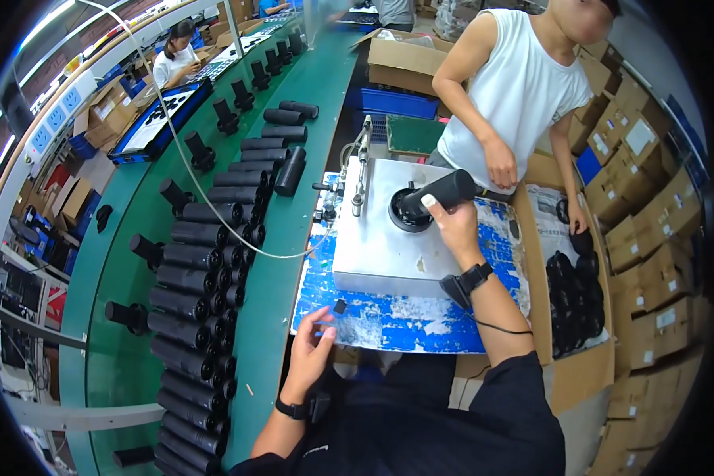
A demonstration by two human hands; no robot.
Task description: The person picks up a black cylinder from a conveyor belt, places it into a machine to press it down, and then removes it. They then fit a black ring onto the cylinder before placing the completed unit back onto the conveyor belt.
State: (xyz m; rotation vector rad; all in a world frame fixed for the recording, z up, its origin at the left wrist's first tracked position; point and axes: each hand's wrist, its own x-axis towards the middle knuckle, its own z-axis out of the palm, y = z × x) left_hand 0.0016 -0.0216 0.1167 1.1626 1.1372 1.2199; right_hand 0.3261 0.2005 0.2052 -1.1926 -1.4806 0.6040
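Note:
My right hand (456, 226) is closed around a black cylinder (444, 193), which is tilted with its lower end at a round black fixture (412, 210). That fixture sits on top of a silver metal box (373, 246). Whether the cylinder's end is inside the fixture or just against it, I cannot tell. My left hand (309, 357) is held low by the near left edge of a worn blue and white board (365, 325), empty, with fingers apart. A small black piece (339, 306) lies on the board just beyond those fingers.
Many black cylinders (186, 301) lie stacked on the green bench (266, 333) to my left, with flanged black parts (200, 151) standing behind. Metal valve fittings (361, 170) rise on the box's left. A co-worker (516, 87) reaches into an open carton (539, 278) on the right.

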